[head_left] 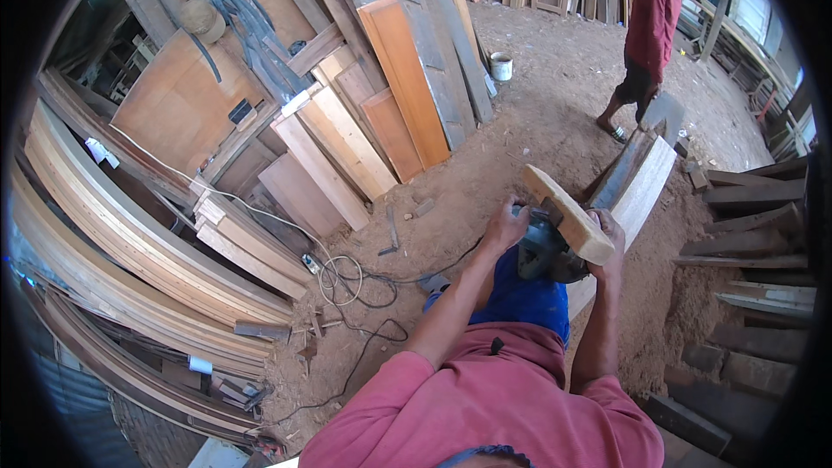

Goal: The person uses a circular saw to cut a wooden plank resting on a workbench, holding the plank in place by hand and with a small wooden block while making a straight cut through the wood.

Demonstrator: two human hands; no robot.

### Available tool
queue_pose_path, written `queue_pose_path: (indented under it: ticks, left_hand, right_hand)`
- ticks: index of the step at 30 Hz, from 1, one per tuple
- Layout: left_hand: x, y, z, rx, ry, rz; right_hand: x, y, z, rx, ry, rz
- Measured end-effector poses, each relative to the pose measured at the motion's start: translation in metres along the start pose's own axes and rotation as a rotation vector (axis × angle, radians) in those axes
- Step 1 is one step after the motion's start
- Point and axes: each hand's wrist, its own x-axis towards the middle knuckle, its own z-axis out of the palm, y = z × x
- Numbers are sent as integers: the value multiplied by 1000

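In front of my waist is a dark teal power tool (539, 253), its kind partly hidden. A thick light-brown wooden block (568, 212) lies slantwise against its far side. My left hand (507, 227) is closed on the tool's left side, near a dark knob. My right hand (610, 241) wraps round the near right end of the block, its lower fingers close to the tool. Beyond them a long pale wooden beam (646, 182) runs away to the upper right, with a darker plank (620, 175) along its left side.
A black cord (400, 280) and a coiled pale cable (341, 282) lie on the dusty floor at left. Boards (334, 152) lean behind them; long curved planks (147, 221) fill the far left. Timber (754, 234) is stacked at right. Another person (652, 26) stands beyond the beam, near a white bucket (501, 66).
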Motion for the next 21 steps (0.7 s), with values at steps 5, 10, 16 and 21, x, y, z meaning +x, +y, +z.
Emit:
queue_pose_path:
  ticks: [5, 10, 16, 21]
  left_hand:
    - [-3, 7, 1, 1, 1, -18]
    - [-6, 13, -2, 2, 2, -17]
    - [-4, 9, -1, 0, -14, -38]
    - [-4, 8, 0, 2, 4, 3]
  right_hand:
    - [-1, 4, -1, -15, 16, 8]
    - [0, 4, -1, -52, 22, -31]
    - [1, 3, -2, -49, 9, -33]
    - [1, 3, -1, -37, 21, -35]
